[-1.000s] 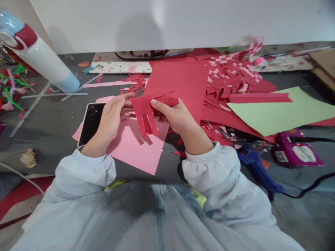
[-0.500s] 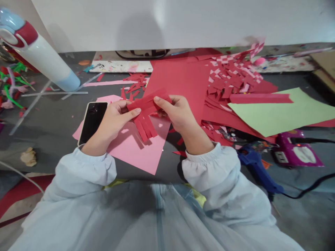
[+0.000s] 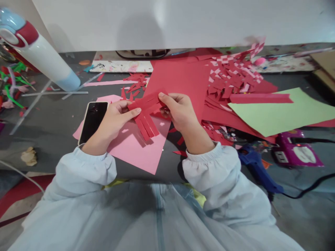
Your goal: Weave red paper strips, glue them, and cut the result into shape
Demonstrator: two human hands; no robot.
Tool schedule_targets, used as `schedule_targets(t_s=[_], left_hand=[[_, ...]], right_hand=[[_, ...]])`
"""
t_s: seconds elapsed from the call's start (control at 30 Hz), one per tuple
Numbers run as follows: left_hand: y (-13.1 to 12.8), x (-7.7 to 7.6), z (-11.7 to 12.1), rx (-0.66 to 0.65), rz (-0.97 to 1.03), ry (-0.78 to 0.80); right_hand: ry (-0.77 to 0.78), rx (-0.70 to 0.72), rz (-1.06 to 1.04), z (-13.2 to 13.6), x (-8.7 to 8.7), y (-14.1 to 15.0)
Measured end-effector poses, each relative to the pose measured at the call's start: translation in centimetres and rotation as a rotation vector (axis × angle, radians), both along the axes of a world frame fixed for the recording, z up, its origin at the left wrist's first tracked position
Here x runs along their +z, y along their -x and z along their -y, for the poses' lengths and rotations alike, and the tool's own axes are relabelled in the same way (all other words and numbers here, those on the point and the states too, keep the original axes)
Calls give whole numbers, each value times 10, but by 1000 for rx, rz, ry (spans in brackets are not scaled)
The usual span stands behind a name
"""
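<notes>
Between my hands is a piece of red paper strips (image 3: 145,124), with some strips hanging down side by side and others reaching toward the right. My left hand (image 3: 118,116) pinches its left corner, thumb on top. The thumb and fingers of my right hand (image 3: 180,111) close on the strips at the upper right; the fingertips are partly hidden. Below the strips, a pink paper sheet (image 3: 141,155) lies on the dark table, and a phone (image 3: 93,120) rests at its left edge. A large red paper sheet (image 3: 180,78) lies just beyond my hands.
Red and pink woven paper pieces (image 3: 232,75) are heaped at the back right, near a green sheet (image 3: 282,111). A blue glue gun (image 3: 260,170) and a purple box (image 3: 298,151) with cords lie at the right. A bottle (image 3: 44,52) stands back left beside clear glue sticks (image 3: 39,99).
My right hand has shifted slightly right, its thumb lying farther along the red strips. The hanging strips have swung a little to the right. My left hand stays in place.
</notes>
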State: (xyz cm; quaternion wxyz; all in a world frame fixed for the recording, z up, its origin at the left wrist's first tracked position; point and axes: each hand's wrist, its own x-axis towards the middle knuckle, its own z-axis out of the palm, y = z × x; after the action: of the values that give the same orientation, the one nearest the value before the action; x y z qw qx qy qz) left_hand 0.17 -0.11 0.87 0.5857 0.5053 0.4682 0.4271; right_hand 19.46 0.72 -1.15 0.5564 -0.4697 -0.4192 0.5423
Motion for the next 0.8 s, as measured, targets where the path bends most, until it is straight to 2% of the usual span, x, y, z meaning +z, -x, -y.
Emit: schedule_targets(t_s=[0.1, 0.27, 0.33, 0.53, 0.8], left_hand=[[-1, 0, 0, -1, -8, -3], [-2, 1, 1, -7, -18, -13], [-3, 0, 1, -27, -6, -14], [-2, -5, -3, -2, -43, -18], [2, 0, 0, -32, -116, -124]], right_hand=[[6, 20, -36, 1, 0, 0], [21, 195, -7, 6, 0, 1], [1, 225, 26, 8, -1, 1], [19, 199, 59, 6, 0, -2], [31, 197, 67, 6, 2, -3]])
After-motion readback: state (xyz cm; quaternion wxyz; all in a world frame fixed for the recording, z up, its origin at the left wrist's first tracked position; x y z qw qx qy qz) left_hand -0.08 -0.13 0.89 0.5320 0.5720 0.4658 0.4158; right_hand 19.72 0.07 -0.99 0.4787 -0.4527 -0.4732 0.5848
